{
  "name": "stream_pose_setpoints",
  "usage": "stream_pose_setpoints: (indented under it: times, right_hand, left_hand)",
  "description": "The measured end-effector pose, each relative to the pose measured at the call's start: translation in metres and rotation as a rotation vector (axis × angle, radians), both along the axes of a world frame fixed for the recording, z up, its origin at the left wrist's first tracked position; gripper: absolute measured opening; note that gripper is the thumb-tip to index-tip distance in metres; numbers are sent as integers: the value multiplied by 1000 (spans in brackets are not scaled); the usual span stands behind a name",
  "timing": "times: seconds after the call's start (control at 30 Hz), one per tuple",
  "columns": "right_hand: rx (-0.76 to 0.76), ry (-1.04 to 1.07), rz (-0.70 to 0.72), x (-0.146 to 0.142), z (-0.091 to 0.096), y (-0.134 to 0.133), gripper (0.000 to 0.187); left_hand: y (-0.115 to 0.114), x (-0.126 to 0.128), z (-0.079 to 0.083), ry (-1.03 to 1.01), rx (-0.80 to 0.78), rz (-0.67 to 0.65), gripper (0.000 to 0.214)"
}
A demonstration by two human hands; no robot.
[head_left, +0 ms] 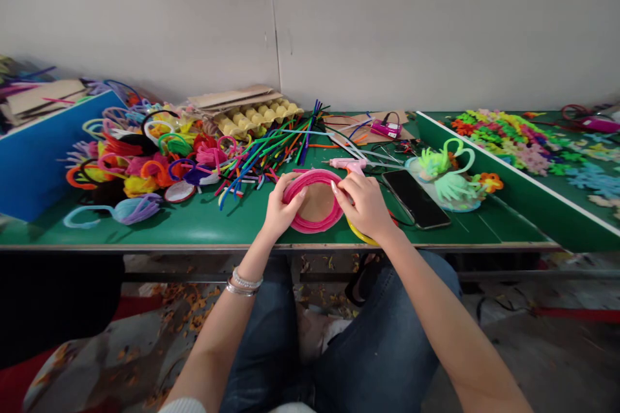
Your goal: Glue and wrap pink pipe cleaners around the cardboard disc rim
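Observation:
A cardboard disc (pixel 318 205) has bright pink pipe cleaner (pixel 316 227) laid in rings around its rim. It is tilted up at the table's front edge. My left hand (pixel 283 205) grips its left side, thumb on the front and fingers behind. On the other side, my right hand (pixel 363 203) pinches the pink rim at the upper right between thumb and fingers. A pink glue gun (pixel 352 164) lies just behind my right hand. Something yellow and curved (pixel 361 234) shows below that hand, partly hidden by it.
Left are a heap of pipe-cleaner swans (pixel 145 155), loose pipe cleaners (pixel 271 155) and a yellow egg tray (pixel 256 117). A phone (pixel 416 199) and green swans (pixel 453 177) lie right. Blue (pixel 53 155) and green (pixel 518 187) dividers flank the table (pixel 213 226).

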State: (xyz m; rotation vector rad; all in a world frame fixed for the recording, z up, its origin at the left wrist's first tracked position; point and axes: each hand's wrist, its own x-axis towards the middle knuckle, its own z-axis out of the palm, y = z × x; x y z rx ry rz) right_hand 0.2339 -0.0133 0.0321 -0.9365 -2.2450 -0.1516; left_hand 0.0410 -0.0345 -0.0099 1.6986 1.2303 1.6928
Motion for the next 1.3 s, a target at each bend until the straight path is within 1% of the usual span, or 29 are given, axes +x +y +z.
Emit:
stream_pose_setpoints:
  times: [0.3,0.57,0.73,0.87,0.97,1.07,1.2,1.3]
  right_hand:
    - [-111,72,23,-1,0,0,23]
    - [-104,73,-2,-5,0,0,26]
    - [-83,92,-26,-8,-1,-4,23]
    - [-114,113,-36,-9,-1,-8,22]
    - [-147,126,-34,-9,-1,-7,22]
    - [-148,94,-16,-6,-1,-5,24]
    - [-136,8,32,-1,-2,-2,23]
    - [-96,-33,39,2,-3,-2,22]
  left_hand:
    - [0,-1,-2,16,44,-7,28]
    - [0,-1,-4,30,57,13,29]
    - [1,-2,-6,28,85,13,27]
    - [1,-2,-6,42,120,24,26]
    - [0,-1,-5,29,116,13,26]
    - [0,-1,-5,11,89,0,26]
    - [-1,0,-5,-4,53,36,28]
    - [-1,0,-5,-6,45,48,28]
